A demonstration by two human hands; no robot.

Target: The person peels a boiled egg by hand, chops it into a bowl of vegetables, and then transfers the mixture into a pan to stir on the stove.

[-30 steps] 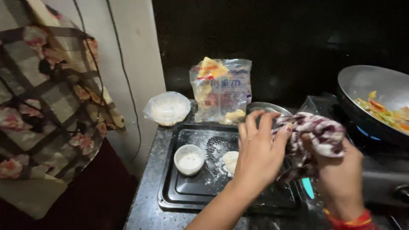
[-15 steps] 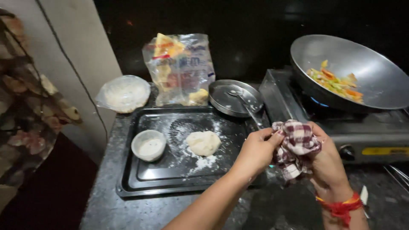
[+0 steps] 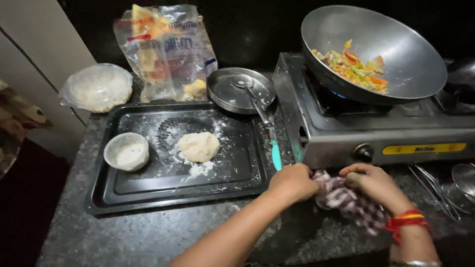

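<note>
While both forearms reach forward | left hand fisted on checked cloth | right hand clamps it

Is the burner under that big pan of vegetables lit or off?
Lit: a small blue flame shows beneath the pan on the stove.

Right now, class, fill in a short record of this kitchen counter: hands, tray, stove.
left hand: gripping the checked cloth on the counter
right hand: on the same cloth
black tray: holds a dough ball on scattered flour and a small white bowl
stove: carries a wok of mixed vegetables
steel plate: spoon resting on it
</note>
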